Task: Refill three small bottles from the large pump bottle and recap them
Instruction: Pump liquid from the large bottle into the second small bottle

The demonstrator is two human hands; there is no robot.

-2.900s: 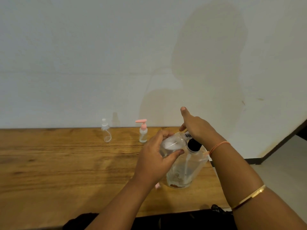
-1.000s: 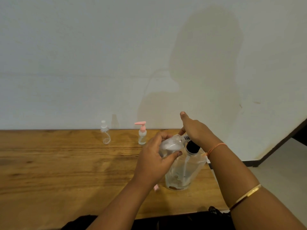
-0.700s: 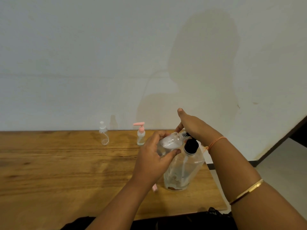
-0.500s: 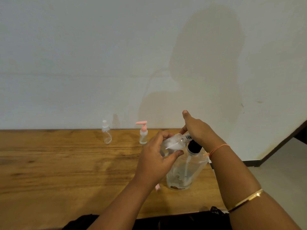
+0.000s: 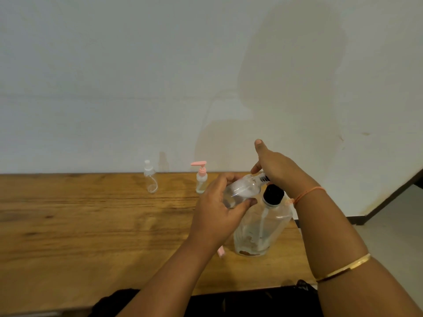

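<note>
The left hand [image 5: 217, 216] wraps fingers and thumb round a small bottle [image 5: 240, 191]; it is tipped on its side, with its mouth at the spout [image 5: 263, 178] of the big bottle [image 5: 261, 229]. The right hand [image 5: 274, 168] lies flat on the pump top, thumb up; it presses but does not grip. The big bottle stands on the table [image 5: 91, 225] near the front edge and looks almost empty.

If the tiny mouth slips off the spout, the squirt lands on the hand or table; a small wobble could do it. No hand holds the big bottle's body, so a hard push could tip it; with so little inside, the pump may spit air. The tipped small bottle could spill.

A pink bit [image 5: 220, 251], maybe a cap, lies by the left wrist; an arm could knock it off. A white-cap bottle [image 5: 150, 179] and a pink-pump bottle [image 5: 201, 179] stand at the back, well apart.
</note>
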